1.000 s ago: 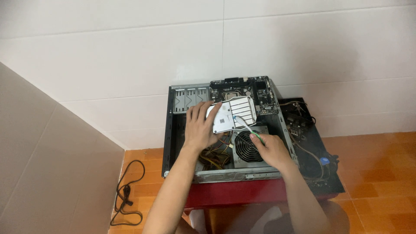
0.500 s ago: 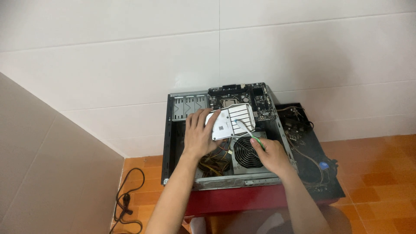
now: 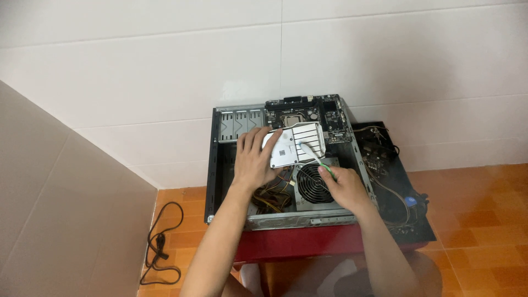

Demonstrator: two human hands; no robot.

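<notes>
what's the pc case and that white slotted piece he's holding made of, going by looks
Case: looks like bare sheet metal, dull grey, with punched slots and folded edges. White slotted piece under the left hand: smooth, matte white, possibly painted metal or plastic; cannot tell which.

A white tiled wall (image 3: 165, 66) fills the upper part of the view, its grout lines running level and upright. On the left a plain beige panel (image 3: 60, 220) slants down to the floor. The floor (image 3: 478, 209) is orange tile. A black cable (image 3: 159, 247) lies coiled on it near the panel. A red table (image 3: 297, 247) stands against the wall. The light is even and soft.
</notes>
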